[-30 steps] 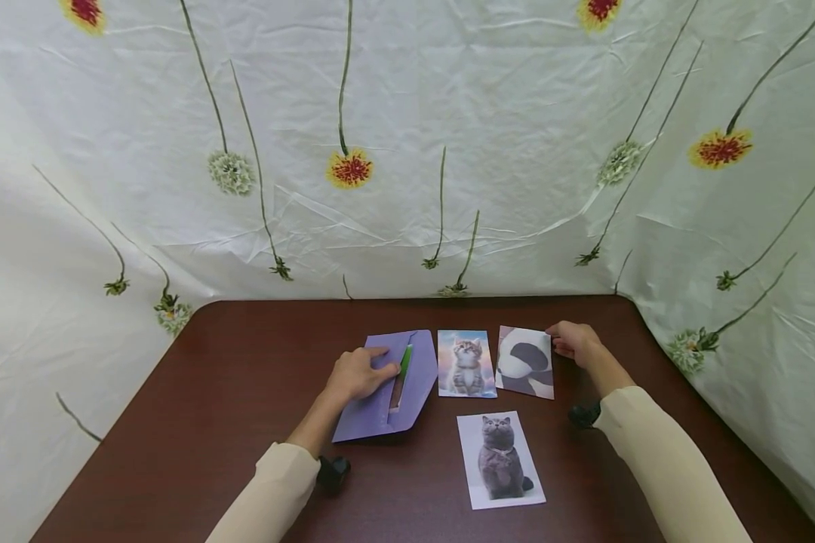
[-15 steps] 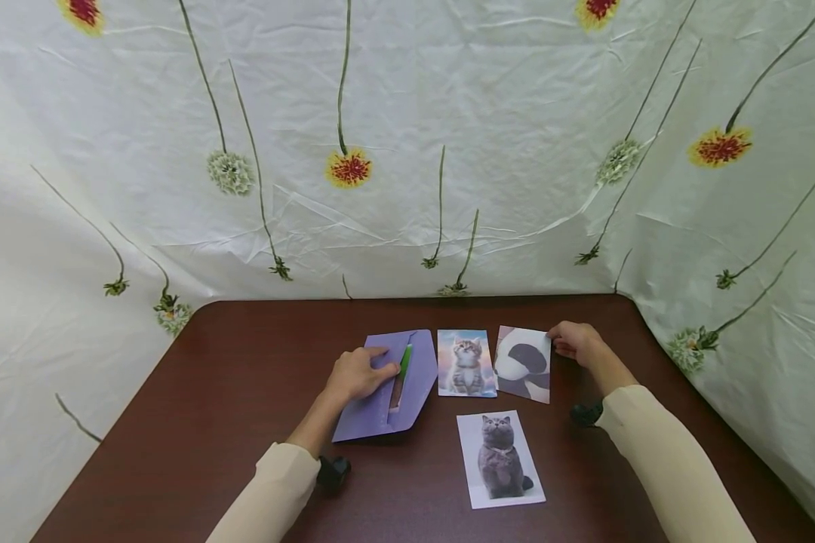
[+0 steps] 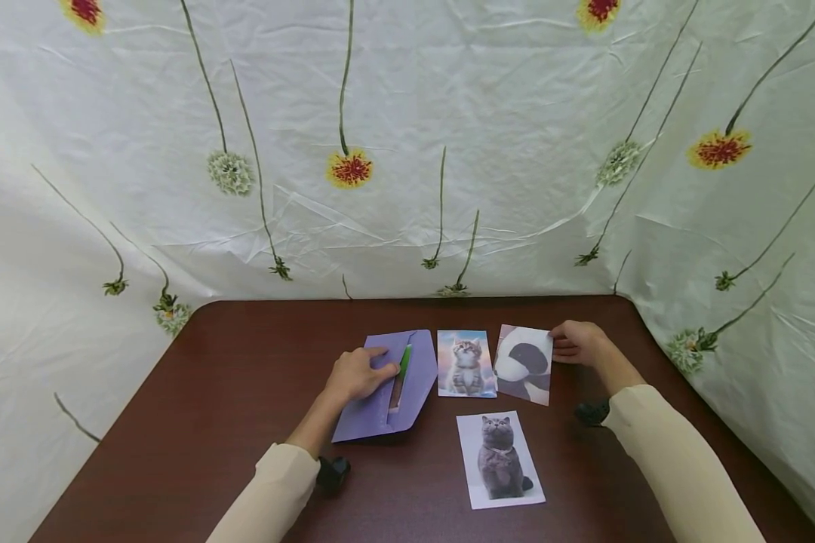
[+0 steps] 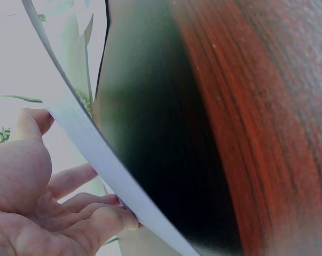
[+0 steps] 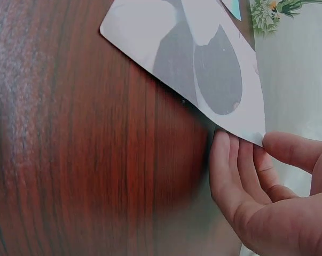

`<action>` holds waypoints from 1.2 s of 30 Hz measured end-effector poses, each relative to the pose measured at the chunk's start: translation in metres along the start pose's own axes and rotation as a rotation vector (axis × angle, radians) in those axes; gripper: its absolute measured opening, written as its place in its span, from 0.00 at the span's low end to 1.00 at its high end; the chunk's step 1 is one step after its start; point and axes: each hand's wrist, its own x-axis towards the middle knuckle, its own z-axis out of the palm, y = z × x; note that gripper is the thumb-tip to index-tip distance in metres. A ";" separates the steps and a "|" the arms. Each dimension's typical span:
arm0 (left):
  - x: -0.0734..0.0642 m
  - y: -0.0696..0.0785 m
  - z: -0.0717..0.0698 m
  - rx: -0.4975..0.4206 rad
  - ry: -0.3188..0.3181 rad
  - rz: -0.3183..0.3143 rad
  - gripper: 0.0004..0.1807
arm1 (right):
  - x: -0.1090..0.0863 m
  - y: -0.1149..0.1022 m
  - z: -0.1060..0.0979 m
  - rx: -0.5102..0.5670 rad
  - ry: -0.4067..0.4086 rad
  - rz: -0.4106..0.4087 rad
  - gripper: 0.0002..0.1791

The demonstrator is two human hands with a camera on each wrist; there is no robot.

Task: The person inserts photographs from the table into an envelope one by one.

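Observation:
On the lilac envelope [image 3: 417, 388] lies my left hand [image 3: 355, 375], index finger and thumb stretched out, the thumb at its slit. Through that slit shows a picture card [image 3: 404, 362] with a green part. In the left wrist view the fingertips touch the pale envelope [image 4: 104, 154], seen edge-on. My right hand [image 3: 579, 343] pinches the upper right corner of a black-and-white picture card [image 3: 524, 366]. Seen from the right wrist, the thumb is at the card's [image 5: 219, 64] corner and the other fingers reach under its edge; the card slopes up from the table there.
Left of the pinched card lies a kitten picture card [image 3: 467, 366]. Nearer the front is a grey cat picture card [image 3: 501, 461]. The dark brown table [image 3: 258, 354] ends at a white flower-printed cloth [image 3: 407, 136] hanging behind and at both sides.
The black-and-white card has turned slightly, its lower edge shifting left and toward the front. My right hand has moved a little to the right with it; the left hand stays still.

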 end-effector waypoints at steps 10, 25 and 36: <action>0.001 0.000 0.001 -0.009 -0.001 -0.003 0.30 | -0.011 -0.008 -0.002 -0.031 -0.021 -0.021 0.27; 0.000 0.001 -0.002 -0.003 0.002 0.006 0.30 | -0.026 -0.024 -0.018 -0.048 -0.065 -0.057 0.20; 0.002 0.000 -0.001 0.001 -0.009 0.005 0.30 | -0.035 -0.034 -0.022 -0.067 -0.099 -0.077 0.18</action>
